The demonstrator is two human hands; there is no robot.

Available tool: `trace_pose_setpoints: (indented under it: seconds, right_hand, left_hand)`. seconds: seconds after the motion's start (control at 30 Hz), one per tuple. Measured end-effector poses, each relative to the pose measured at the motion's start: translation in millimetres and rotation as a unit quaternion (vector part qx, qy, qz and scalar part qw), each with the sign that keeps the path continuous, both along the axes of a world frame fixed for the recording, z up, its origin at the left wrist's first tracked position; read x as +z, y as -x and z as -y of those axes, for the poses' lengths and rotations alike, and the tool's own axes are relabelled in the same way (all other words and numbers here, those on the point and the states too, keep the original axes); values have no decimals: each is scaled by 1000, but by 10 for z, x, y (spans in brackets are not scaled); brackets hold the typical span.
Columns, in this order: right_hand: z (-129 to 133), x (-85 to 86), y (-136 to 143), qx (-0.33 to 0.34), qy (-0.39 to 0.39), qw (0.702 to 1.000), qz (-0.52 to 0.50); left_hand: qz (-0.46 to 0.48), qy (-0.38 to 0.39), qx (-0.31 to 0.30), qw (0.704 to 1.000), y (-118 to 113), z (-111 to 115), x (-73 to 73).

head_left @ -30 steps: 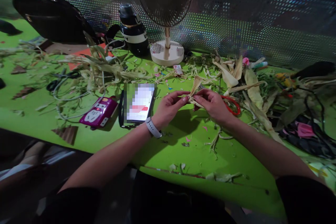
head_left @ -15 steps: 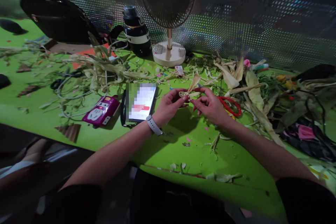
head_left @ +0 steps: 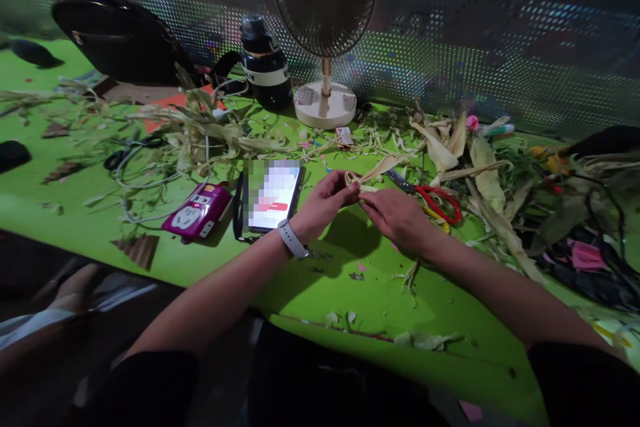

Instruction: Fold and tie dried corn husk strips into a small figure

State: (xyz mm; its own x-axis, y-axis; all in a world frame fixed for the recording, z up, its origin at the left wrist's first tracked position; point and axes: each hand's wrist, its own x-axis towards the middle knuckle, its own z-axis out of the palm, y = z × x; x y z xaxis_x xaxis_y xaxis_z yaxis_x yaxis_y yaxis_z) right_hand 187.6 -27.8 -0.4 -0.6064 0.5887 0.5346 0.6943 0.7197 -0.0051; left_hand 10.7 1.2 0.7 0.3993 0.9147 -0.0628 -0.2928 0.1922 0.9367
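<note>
While left grip (head_left: 324, 205) pinched husk (head_left: 385, 165), its long axis slanted rightward beyond scissors (head_left: 403, 183); right grip's (head_left: 403, 219) closure unclear; bottle (head_left: 267, 75) lettering illegible.

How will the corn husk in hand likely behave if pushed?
The corn husk looks thin, so it's probably light. Its loop at the left hand suggests it bends fairly easily. The free end looks pale and dry, so it might split if pushed hard.
</note>
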Motion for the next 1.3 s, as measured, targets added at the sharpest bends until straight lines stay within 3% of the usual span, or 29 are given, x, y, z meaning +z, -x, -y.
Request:
trace_pose_setpoints:
  seconds: [0.27, 0.5, 0.87, 1.07, 1.13, 1.3]
  right_hand:
    - [54, 57, -9, -67, -106, 990, 69]
    - [49, 77, 23, -36, -182, 979, 88]
    - [-47, 75, -7, -29, -97, 994, 29]
    - [6, 104, -41, -1, -156, 982, 103]
    - [16, 122, -42, -14, -154, 985, 82]
    - [-22, 153, -27, -78, 13, 994, -79]
  left_hand:
    - [-73, -88, 56, 992, 0, -22, -49]
    - [-49, -98, 68, 992, -30, -12, -125]
    - [-34, -143, 36, 989, -1, -13, -86]
    - [-79, -151, 57, 984, 1, -10, -131]
    - [-91, -158, 49, 982, 6, -3, -130]
    - [-106, -168, 0, 980, 33, 15, -68]
